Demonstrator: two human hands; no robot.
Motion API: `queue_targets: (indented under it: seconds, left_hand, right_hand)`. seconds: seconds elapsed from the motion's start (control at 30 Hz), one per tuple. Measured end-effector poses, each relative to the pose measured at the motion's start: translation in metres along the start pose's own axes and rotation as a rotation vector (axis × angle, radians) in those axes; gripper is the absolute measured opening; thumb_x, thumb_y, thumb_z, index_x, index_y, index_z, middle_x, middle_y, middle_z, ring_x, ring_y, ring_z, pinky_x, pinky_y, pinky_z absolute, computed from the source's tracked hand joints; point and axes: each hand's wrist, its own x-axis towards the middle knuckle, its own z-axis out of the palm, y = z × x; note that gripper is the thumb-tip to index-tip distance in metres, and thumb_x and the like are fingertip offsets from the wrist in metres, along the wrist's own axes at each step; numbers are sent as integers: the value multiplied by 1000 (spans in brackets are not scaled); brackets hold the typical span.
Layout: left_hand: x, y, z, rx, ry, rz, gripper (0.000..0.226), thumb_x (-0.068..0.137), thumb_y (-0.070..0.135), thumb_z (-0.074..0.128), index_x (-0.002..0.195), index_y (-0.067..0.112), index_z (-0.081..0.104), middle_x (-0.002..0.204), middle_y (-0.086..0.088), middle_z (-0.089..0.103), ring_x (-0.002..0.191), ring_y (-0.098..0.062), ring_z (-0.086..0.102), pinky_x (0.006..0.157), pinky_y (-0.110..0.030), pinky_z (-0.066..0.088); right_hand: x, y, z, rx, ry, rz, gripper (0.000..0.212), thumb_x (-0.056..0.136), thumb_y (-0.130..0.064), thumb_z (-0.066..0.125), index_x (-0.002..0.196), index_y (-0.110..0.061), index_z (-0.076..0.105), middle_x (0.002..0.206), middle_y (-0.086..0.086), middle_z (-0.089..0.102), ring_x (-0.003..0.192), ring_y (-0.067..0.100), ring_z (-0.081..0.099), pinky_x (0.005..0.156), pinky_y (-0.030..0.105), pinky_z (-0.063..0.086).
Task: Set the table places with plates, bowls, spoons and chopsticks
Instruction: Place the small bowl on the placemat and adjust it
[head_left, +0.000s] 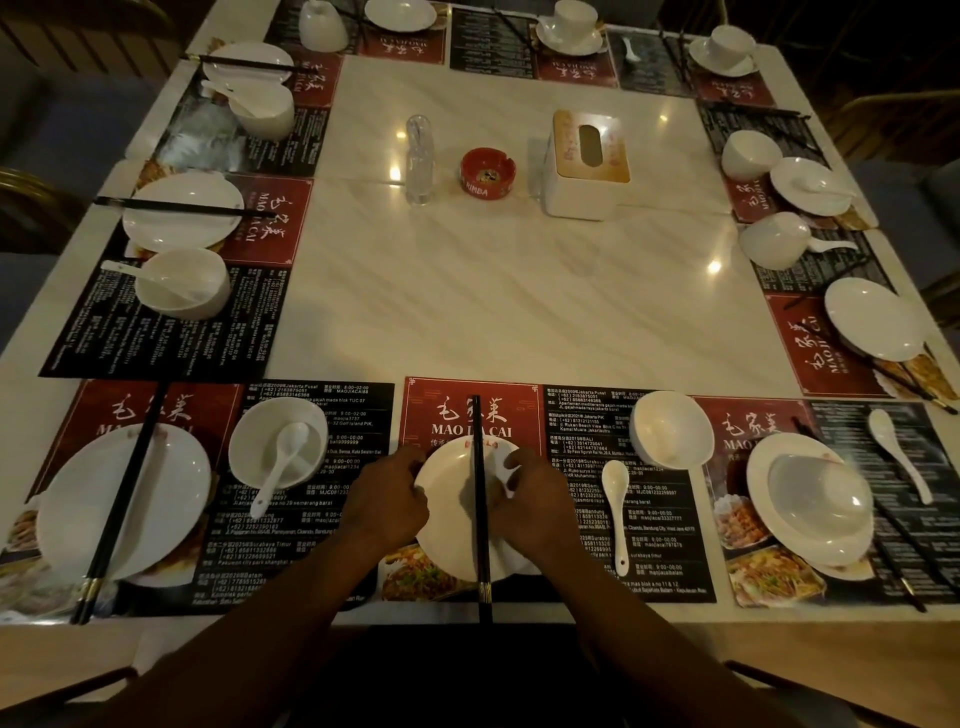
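Note:
At the near middle place a white plate (451, 535) lies on a red and black menu mat (470, 410). My left hand (387, 499) grips its left rim and my right hand (535, 501) grips its right rim. A pair of black chopsticks (479, 499) lies straight across the plate, pointing away from me. To the right on the same mat stand an empty white bowl (670, 428) and a white spoon (617, 512). The place at the near left has a plate (122, 499) with chopsticks (122, 499) and a bowl (278, 449) holding a spoon.
Places with white plates, bowls and spoons line all sides of the marble table (498, 291). In the middle stand a red ashtray (487, 172), a tissue box (584, 163) and a clear glass holder (420, 158). The near-right plate (831, 553) carries an overturned bowl (818, 496).

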Motion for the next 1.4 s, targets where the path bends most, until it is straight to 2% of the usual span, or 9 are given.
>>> queue_targets:
  seconds: [0.1, 0.2, 0.43, 0.6, 0.83, 1.0, 1.23, 1.33, 1.4]
  left_hand:
    - [0, -2, -1, -15, -15, -34, 37, 87, 12, 64, 120, 29, 60, 104, 4, 72, 92, -13, 68, 80, -27, 56]
    - [0, -2, -2, -28, -24, -49, 32, 88, 13, 64, 115, 29, 63, 101, 5, 72, 90, -13, 67, 81, -32, 57]
    - [3, -3, -6, -80, -46, -97, 30, 88, 12, 65, 113, 29, 64, 94, 6, 70, 86, -13, 67, 81, -37, 58]
    - [2, -4, -10, -80, -51, -109, 31, 88, 11, 66, 113, 28, 64, 80, 11, 66, 82, -10, 66, 78, -29, 56]
    - [-1, 2, -13, -86, -39, -110, 31, 89, 9, 66, 115, 26, 65, 82, 14, 61, 82, -8, 63, 70, -20, 50]
    - [-2, 7, -14, -56, -30, -98, 32, 90, 9, 65, 118, 25, 65, 83, 15, 59, 82, -7, 61, 73, -20, 48]
    - [-2, 8, -12, -84, -34, -135, 34, 90, 10, 65, 118, 28, 65, 87, 11, 66, 84, -10, 66, 78, -26, 55]
    - [0, 7, -13, -56, -7, -134, 33, 90, 14, 65, 120, 28, 63, 94, 6, 72, 83, -10, 67, 78, -31, 57]
    - [2, 11, -14, -33, 63, -87, 28, 89, 12, 64, 114, 26, 65, 89, 9, 69, 78, -8, 65, 71, -29, 56]
  right_hand:
    - [3, 21, -11, -79, 111, 2, 21, 89, -28, 66, 108, -22, 59, 97, -8, 60, 90, 9, 58, 75, 24, 48]
    - [3, 41, -16, -95, 59, 117, 10, 93, -29, 60, 101, -22, 58, 87, -6, 64, 85, 14, 63, 72, 27, 49]
    - [1, 53, -10, -95, 17, 138, 13, 95, -28, 57, 102, -20, 65, 94, 1, 71, 89, 19, 67, 82, 31, 51]
    - [1, 54, -8, -90, 26, 131, 14, 95, -28, 58, 103, -20, 66, 94, 0, 71, 89, 19, 67, 79, 28, 48]
    - [2, 55, -9, -74, 16, 139, 13, 95, -28, 58, 103, -21, 65, 94, -1, 71, 89, 18, 66, 79, 26, 46]
    - [1, 58, -12, -44, -3, 137, 14, 93, -28, 63, 105, -21, 66, 96, -3, 72, 91, 15, 67, 83, 24, 49]
    - [1, 59, -18, -45, -40, 132, 14, 93, -31, 62, 105, -23, 67, 100, -4, 72, 93, 13, 66, 88, 25, 51]
    - [-1, 55, -29, -51, -38, 109, 7, 93, -28, 62, 99, -26, 65, 92, -7, 72, 83, 8, 66, 76, 21, 52]
    - [-3, 56, -45, -65, 11, 89, 6, 92, -25, 64, 89, -30, 62, 82, -12, 67, 73, 1, 61, 64, 14, 46]
